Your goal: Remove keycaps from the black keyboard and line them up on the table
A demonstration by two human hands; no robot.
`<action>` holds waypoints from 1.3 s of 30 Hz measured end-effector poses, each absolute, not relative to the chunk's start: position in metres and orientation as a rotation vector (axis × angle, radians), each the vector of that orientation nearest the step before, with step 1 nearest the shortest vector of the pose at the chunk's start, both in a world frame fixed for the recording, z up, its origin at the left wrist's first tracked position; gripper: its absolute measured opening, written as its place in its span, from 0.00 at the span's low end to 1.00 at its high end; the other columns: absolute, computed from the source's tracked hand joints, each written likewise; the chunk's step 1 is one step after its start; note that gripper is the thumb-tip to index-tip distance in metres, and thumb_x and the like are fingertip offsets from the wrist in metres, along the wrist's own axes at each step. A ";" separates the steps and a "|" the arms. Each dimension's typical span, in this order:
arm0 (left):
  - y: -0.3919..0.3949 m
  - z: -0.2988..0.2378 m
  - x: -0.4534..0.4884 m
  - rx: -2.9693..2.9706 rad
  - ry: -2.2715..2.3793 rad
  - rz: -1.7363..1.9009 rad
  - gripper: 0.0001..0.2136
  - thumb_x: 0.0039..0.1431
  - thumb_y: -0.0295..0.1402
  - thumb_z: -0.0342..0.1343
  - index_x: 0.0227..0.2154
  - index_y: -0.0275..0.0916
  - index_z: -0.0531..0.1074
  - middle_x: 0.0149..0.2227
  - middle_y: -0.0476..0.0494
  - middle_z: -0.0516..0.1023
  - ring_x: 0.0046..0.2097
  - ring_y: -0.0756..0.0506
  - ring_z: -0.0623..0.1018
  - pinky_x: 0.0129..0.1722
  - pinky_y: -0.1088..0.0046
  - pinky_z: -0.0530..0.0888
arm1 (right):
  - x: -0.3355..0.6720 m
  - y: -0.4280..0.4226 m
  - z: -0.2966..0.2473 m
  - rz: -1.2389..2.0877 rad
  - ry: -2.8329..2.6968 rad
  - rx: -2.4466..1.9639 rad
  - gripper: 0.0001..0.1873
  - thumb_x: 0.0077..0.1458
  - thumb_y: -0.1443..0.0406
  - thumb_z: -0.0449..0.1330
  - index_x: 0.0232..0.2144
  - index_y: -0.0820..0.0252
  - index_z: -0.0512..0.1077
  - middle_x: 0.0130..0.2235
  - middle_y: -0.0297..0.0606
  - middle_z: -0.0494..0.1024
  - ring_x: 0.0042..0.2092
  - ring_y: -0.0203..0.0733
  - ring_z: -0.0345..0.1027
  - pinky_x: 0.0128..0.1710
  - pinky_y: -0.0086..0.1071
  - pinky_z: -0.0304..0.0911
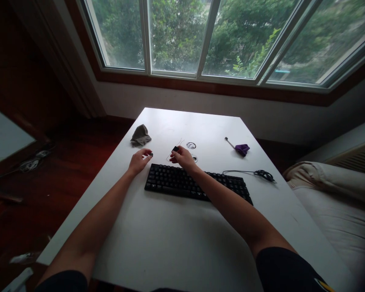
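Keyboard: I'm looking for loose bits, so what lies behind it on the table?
A grey cloth, small rings, a purple cloth and a coiled cable. The right hand, holding a black piece, hides part of the table just behind the keyboard.

White table [170, 239], directions read from its centre: crumpled grey cloth [140, 136] at 11 o'clock; purple cloth [242, 149] touching a thin-handled tool [229, 141] at 1 o'clock; coiled black cable [264, 174] at 2 o'clock. Window [176, 36] with green trees at 12 o'clock; beige cushion [328, 178] off the table at 3 o'clock.
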State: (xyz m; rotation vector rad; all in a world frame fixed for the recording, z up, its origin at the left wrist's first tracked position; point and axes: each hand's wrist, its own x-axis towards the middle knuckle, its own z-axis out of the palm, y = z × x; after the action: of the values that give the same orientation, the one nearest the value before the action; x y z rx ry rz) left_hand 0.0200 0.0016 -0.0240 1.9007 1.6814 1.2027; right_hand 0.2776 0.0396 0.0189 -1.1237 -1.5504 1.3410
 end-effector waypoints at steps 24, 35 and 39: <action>0.154 -0.036 0.047 2.041 2.062 0.855 0.11 0.59 0.31 0.58 0.44 0.43 0.80 0.44 0.42 0.80 0.47 0.41 0.76 0.53 0.65 0.70 | 0.338 -0.102 0.011 1.128 -1.996 -0.771 0.04 0.61 0.64 0.62 0.36 0.58 0.76 0.33 0.37 0.80 0.33 0.38 0.74 0.34 0.30 0.68; 0.150 -0.037 0.048 2.025 2.044 0.898 0.14 0.58 0.31 0.59 0.47 0.44 0.78 0.47 0.42 0.80 0.50 0.40 0.75 0.53 0.64 0.70 | 0.336 -0.103 0.010 1.137 -1.995 -0.757 0.03 0.61 0.64 0.62 0.37 0.57 0.76 0.33 0.37 0.80 0.33 0.39 0.74 0.34 0.30 0.69; 0.149 -0.036 0.048 2.025 2.058 0.916 0.12 0.59 0.32 0.59 0.46 0.43 0.78 0.46 0.42 0.80 0.50 0.40 0.75 0.52 0.64 0.70 | 0.336 -0.104 0.011 1.158 -1.986 -0.774 0.04 0.61 0.64 0.62 0.37 0.57 0.76 0.33 0.37 0.80 0.33 0.39 0.74 0.34 0.30 0.69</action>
State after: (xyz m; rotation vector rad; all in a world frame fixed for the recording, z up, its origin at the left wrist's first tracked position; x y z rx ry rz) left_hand 0.0485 0.1494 -0.0360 2.0249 2.0578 0.9160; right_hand 0.3358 -0.1035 0.0113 -0.7740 -1.9856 1.1579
